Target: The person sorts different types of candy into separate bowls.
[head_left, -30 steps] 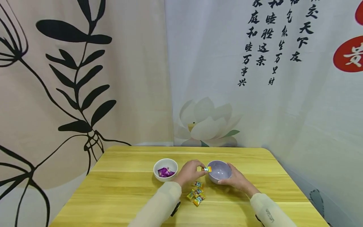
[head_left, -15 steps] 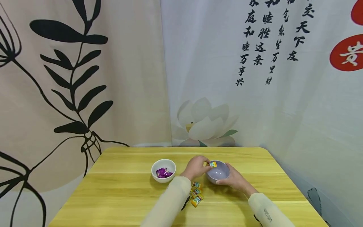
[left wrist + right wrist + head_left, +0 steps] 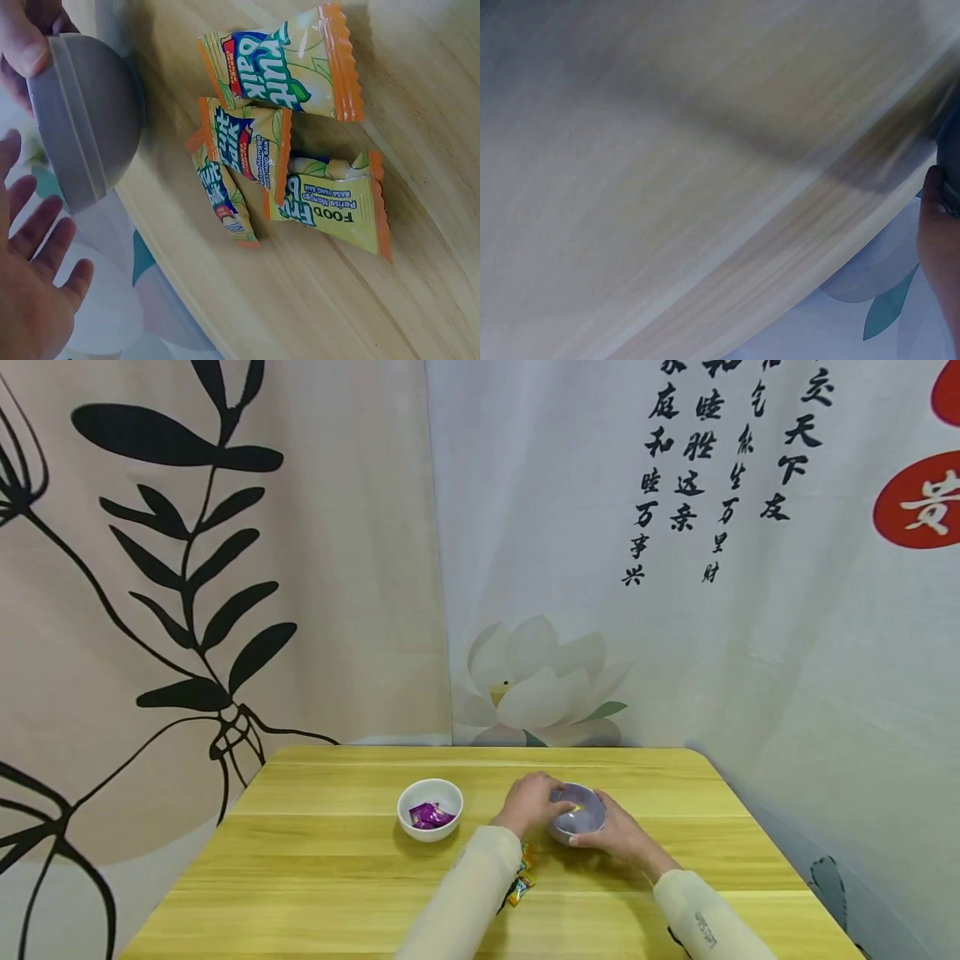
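A grey-purple bowl (image 3: 583, 822) sits right of the table's middle, and my right hand (image 3: 628, 837) grips its right side, thumb at the near edge. Over its left rim reaches my left hand (image 3: 531, 806). In the left wrist view, the left fingers (image 3: 52, 244) are spread and hold nothing visible. A small yellow-wrapped candy (image 3: 577, 808) shows inside the bowl, by the left thumb. Several yellow and orange candies (image 3: 277, 67) lie in a loose pile on the table, partly hidden by the left sleeve in the head view.
To the left, a white bowl (image 3: 427, 835) holds purple-wrapped candy (image 3: 431, 815). The wooden table (image 3: 315, 860) ends at a printed curtain (image 3: 360, 610) behind. In the right wrist view, mostly blurred tabletop (image 3: 667, 187) shows.
My left hand has carried a yellow candy rightward over the grey-purple bowl and let it go; the candy now shows inside. The right hand keeps its grip on the bowl.
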`<state>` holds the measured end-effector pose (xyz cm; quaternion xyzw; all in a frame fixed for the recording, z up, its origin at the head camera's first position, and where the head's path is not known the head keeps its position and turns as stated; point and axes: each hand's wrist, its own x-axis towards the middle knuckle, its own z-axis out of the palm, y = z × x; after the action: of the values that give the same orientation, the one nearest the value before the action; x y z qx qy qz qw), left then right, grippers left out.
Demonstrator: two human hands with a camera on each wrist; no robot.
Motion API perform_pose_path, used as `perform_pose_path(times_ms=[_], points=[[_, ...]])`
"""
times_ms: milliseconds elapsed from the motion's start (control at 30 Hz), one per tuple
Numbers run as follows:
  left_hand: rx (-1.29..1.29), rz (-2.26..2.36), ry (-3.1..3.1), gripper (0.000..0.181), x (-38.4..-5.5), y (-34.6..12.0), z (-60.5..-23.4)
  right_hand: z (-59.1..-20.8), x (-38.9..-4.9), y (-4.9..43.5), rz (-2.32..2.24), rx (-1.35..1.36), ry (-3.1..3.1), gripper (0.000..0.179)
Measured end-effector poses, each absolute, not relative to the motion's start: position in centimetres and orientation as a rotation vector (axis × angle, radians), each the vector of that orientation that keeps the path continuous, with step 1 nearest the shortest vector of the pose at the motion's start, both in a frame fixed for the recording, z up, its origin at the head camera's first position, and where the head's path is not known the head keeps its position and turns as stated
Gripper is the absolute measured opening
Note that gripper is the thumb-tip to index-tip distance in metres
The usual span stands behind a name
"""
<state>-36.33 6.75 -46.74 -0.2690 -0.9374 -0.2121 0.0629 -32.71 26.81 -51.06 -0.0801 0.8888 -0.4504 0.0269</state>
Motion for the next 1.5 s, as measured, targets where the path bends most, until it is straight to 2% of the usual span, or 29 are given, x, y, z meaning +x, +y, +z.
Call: perform_pose_path(times_ms=[433, 767, 1133, 1500], points=[[-0.758, -0.734, -2.847, 0.033, -36.5, 3.4, -46.7, -51.0, -32.8, 26.4, -1.328, -0.225, 2.79, 0.117], [-0.816, -0.776, -2.807, 0.032, -35.7, 1.2, -47.9, -51.0, -32.8, 26.4, -1.331, -0.204, 2.798, 0.116], [-0.789, -0.857, -2.823, 0.037, -33.7, -0.2, -49.7, -51.0, -32.7, 26.6, -1.34, -0.208, 2.795, 0.117], [-0.782, -0.906, -2.783, 0.039, -30.7, -3.7, -50.8, -50.9, -32.5, 26.6, -1.366, -0.211, 2.782, 0.116]])
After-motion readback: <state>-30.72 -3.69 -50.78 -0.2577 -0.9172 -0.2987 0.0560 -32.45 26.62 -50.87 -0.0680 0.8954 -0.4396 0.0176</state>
